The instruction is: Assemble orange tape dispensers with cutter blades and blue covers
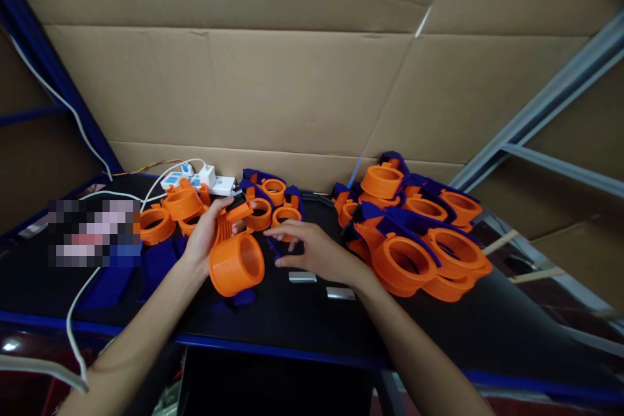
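My left hand (pixel 207 234) is closed around the handle end of an orange plastic tape dispenser (pixel 236 265), whose round ring points toward me and to the right. My right hand (pixel 312 250) hovers just right of it, fingers apart. A small dark-blue piece (pixel 273 249) shows between its thumb and forefinger; whether they touch it I cannot tell. Under the right wrist lie two short silvery metal strips (pixel 302 277) on the black table (pixel 292 325). Flat blue pieces (pixel 238 299) rest below the held dispenser.
Several orange and blue dispensers (pixel 407 263) are piled at the right. Smaller groups of orange rings stand at the back middle (pixel 273 192) and left (pixel 156 225). A white power strip (pixel 221 184) with cables lies behind. Cardboard (pixel 302 91) walls the back; blue panels (pixel 110 283) lie left.
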Demonstrator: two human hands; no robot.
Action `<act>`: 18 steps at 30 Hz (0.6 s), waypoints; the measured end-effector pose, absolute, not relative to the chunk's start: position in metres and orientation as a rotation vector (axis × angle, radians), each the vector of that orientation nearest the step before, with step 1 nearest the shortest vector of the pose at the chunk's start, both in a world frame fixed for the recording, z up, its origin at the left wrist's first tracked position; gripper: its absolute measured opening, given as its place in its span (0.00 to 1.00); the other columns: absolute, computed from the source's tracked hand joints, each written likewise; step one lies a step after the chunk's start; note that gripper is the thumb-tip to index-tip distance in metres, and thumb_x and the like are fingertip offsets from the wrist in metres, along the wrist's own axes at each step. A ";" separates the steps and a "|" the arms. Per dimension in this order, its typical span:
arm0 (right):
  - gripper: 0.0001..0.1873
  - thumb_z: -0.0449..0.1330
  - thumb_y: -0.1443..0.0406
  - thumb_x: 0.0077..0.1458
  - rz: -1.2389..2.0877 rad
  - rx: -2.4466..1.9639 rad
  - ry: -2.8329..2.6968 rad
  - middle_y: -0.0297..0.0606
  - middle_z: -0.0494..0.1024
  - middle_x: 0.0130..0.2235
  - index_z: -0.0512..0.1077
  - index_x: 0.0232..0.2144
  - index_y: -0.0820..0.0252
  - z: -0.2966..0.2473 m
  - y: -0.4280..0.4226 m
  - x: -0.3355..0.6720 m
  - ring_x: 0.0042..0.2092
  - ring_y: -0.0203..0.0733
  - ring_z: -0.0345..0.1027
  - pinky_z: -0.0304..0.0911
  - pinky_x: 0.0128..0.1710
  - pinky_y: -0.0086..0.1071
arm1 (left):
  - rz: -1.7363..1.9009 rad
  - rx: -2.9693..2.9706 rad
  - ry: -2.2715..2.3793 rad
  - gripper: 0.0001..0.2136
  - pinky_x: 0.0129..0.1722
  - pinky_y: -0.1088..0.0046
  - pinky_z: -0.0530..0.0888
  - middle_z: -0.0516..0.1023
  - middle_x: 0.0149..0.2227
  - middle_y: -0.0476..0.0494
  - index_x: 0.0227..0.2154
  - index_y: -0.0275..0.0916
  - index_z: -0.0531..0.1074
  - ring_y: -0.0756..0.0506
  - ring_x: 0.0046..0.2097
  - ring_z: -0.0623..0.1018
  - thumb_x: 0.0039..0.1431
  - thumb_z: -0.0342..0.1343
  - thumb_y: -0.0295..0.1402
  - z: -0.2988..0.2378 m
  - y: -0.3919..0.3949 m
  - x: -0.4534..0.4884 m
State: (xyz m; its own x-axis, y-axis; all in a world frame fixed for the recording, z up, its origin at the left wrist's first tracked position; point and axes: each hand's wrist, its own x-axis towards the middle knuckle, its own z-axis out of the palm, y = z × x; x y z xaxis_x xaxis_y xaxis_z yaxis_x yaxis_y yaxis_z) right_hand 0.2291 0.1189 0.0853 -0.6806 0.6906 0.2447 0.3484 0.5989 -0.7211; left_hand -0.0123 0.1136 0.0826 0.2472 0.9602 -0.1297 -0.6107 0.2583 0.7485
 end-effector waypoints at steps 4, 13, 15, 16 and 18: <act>0.25 0.70 0.62 0.54 1.078 -0.770 -1.981 0.37 0.77 0.48 0.73 0.54 0.51 0.093 0.120 0.232 0.43 0.37 0.73 0.72 0.43 0.32 | 1.140 0.720 0.749 0.13 0.20 0.78 0.68 0.70 0.17 0.51 0.37 0.36 0.76 0.52 0.18 0.68 0.59 0.58 0.42 0.082 0.111 -0.006; 0.19 0.67 0.56 0.57 1.307 -0.825 -1.652 0.34 0.78 0.32 0.74 0.47 0.58 0.089 0.123 0.222 0.34 0.37 0.75 0.68 0.28 0.27 | 1.076 0.886 0.811 0.11 0.18 0.80 0.68 0.75 0.19 0.50 0.38 0.39 0.72 0.50 0.19 0.74 0.56 0.64 0.37 0.082 0.100 0.011; 0.20 0.69 0.56 0.54 1.305 -0.835 -1.639 0.32 0.78 0.31 0.74 0.46 0.58 0.087 0.124 0.222 0.31 0.36 0.74 0.67 0.27 0.27 | 1.055 0.913 0.813 0.11 0.17 0.79 0.68 0.75 0.19 0.49 0.38 0.38 0.71 0.49 0.19 0.74 0.57 0.64 0.37 0.081 0.099 0.013; 0.21 0.70 0.55 0.53 1.300 -0.842 -1.644 0.32 0.78 0.31 0.74 0.45 0.58 0.086 0.125 0.221 0.30 0.35 0.73 0.68 0.27 0.27 | 1.049 0.923 0.814 0.11 0.18 0.79 0.69 0.75 0.18 0.49 0.38 0.38 0.71 0.49 0.19 0.75 0.57 0.64 0.37 0.081 0.099 0.013; 0.22 0.71 0.55 0.51 1.269 -0.864 -1.666 0.31 0.78 0.31 0.74 0.45 0.58 0.085 0.125 0.220 0.29 0.34 0.72 0.68 0.27 0.27 | 1.047 0.938 0.819 0.11 0.18 0.79 0.69 0.75 0.19 0.49 0.38 0.38 0.71 0.49 0.19 0.76 0.58 0.64 0.37 0.081 0.099 0.013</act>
State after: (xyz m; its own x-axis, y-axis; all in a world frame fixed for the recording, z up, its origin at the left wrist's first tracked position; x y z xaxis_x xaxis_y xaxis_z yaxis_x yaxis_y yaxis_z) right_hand 0.2205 0.1249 0.0848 -0.4015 0.8903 0.2147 0.0294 0.2469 -0.9686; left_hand 0.0134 0.0988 0.0806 0.2950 0.9491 -0.1105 -0.3361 0.2113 0.9178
